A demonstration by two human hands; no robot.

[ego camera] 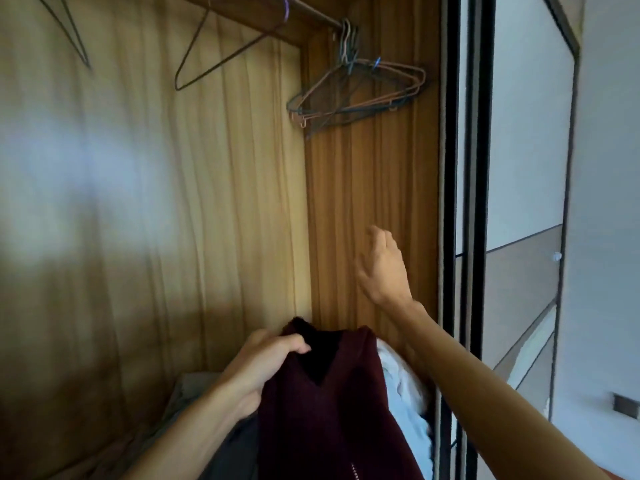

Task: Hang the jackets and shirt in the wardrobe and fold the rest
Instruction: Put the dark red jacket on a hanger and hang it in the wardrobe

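A dark maroon jacket (pixel 322 407) with a zip hangs low in the middle, and my left hand (pixel 263 362) grips it at the collar. My right hand (pixel 381 265) is raised inside the wardrobe, fingers relaxed and holding nothing, well below a bunch of wire hangers (pixel 356 95) on the rail (pixel 311 12) at the top right corner. A white and pale blue garment (pixel 405 396) lies behind the jacket, partly hidden by it and by my right forearm.
One more wire hanger (pixel 214 60) hangs further left on the rail, and part of another (pixel 69 32) shows at the top left. A wooden side panel (pixel 374 188) closes the wardrobe on the right, with a sliding door frame (pixel 467 202) beside it. Grey cloth (pixel 194 386) lies low left.
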